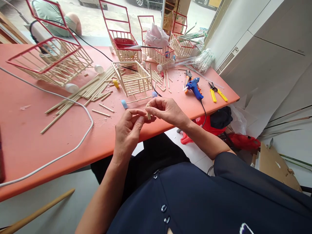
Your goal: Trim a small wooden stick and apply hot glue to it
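My left hand [129,128] and my right hand [165,110] meet over the near edge of the orange table [29,136]. Both pinch a short wooden stick piece [148,114] between fingertips, the right from above, the left from the side. Just beyond them stands a small stick basket [134,79] without red frame, with a thin axle stick [138,100] carrying a blue wheel [124,104]. A pile of loose wooden sticks [83,92] lies to the left of it.
Several finished stick carts with red frames [51,57] [124,45] [179,42] stand at the back. A blue glue gun [195,88] and yellow cutters [216,93] lie right. A white cable [73,104] loops across the table. Red things and cardboard [275,165] lie on the floor.
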